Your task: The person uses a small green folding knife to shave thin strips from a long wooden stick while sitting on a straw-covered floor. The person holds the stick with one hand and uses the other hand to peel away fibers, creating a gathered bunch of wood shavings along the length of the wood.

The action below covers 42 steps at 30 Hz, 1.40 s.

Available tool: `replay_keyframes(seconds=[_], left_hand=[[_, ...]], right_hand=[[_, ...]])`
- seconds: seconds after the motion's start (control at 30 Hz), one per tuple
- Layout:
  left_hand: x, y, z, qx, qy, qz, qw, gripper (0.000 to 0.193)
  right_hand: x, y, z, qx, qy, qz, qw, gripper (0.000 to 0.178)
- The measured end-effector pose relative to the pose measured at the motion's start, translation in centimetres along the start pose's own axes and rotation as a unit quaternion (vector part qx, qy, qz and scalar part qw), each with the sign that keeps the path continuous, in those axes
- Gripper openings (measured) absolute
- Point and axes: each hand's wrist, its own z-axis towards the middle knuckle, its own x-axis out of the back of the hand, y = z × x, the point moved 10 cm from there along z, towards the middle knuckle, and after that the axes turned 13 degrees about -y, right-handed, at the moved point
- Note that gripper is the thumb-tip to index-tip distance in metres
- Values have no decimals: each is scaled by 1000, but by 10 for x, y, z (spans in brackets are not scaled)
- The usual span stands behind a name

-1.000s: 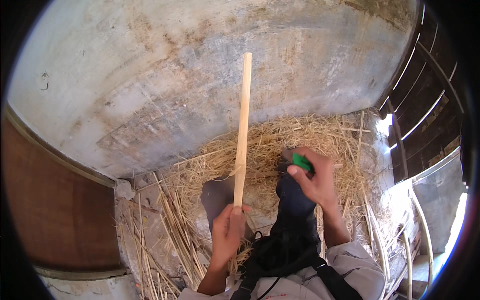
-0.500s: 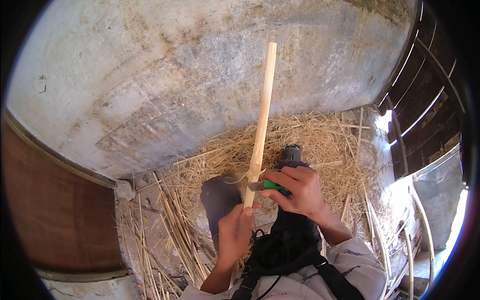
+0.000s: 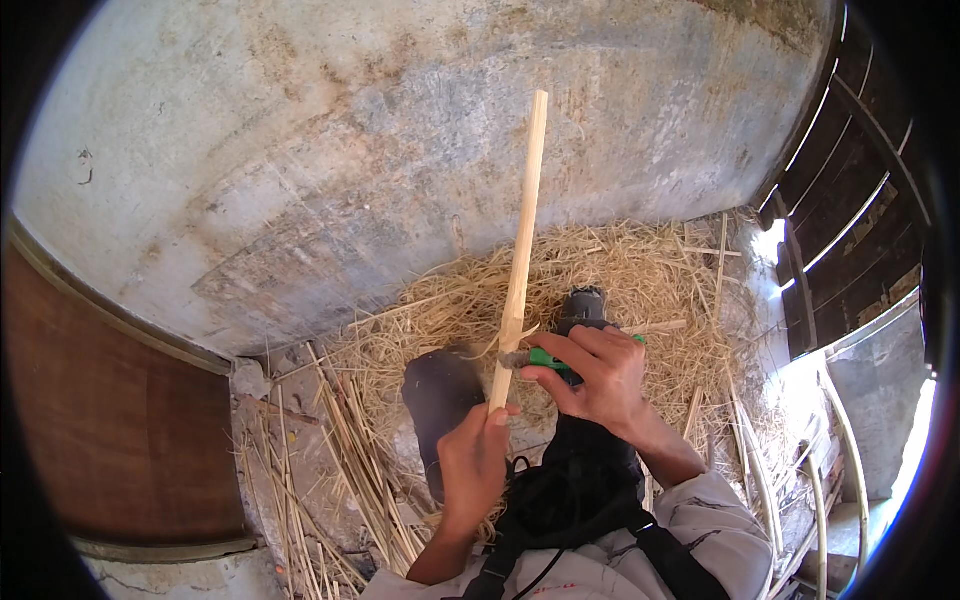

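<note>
Has brought green-handled knife (image 3: 544, 358), clasped in right hand (image 3: 600, 385), against wooden stick (image 3: 524, 240) gripped in left hand (image 3: 473, 465), apparently shaving.

Daylight glares white between the dark slats (image 3: 855, 170) at right; fisheye distortion bends straight edges.

Smooth pale wood stick (image 3: 526, 230), green knife handle (image 3: 543, 358) seemingly plastic, rough matt wall (image 3: 400, 150), dry fibrous shavings (image 3: 660, 270)

From here I count 2 hands (image 3: 474, 465) (image 3: 605, 385), 1 green-handled knife (image 3: 543, 357), 1 pale stick (image 3: 526, 230), 2 legs (image 3: 436, 405) (image 3: 580, 440), loose strips (image 3: 368, 455) past counting.
</note>
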Motion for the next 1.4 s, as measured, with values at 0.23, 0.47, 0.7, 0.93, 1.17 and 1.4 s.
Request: replay_keyframes(seconds=[0.23, 0.47, 0.7, 0.93, 1.17, 1.4], left_hand=[[1, 8, -5, -13, 40, 56, 998, 21], [-24, -21, -25, -27, -20, 44, 998, 20], [7, -27, -1, 26, -13, -177, 984, 28], [-4, -17, 7, 24, -54, -159, 985, 30], [-6, -11, 4, 25, -33, -125, 991, 30], [1, 0, 6, -68, 16, 1, 998, 27]], right_hand=[[-2, 3, -1, -28, 3, 0, 1000, 35], [39, 96, 14, -205, 99, 36, 973, 29], [4, 78, -6, -172, -21, 215, 961, 25], [-17, 7, -2, -1, -69, 132, 989, 34], [-4, 1, 6, 16, -45, 54, 997, 30], [6, 8, 8, -6, -17, 22, 1000, 32]])
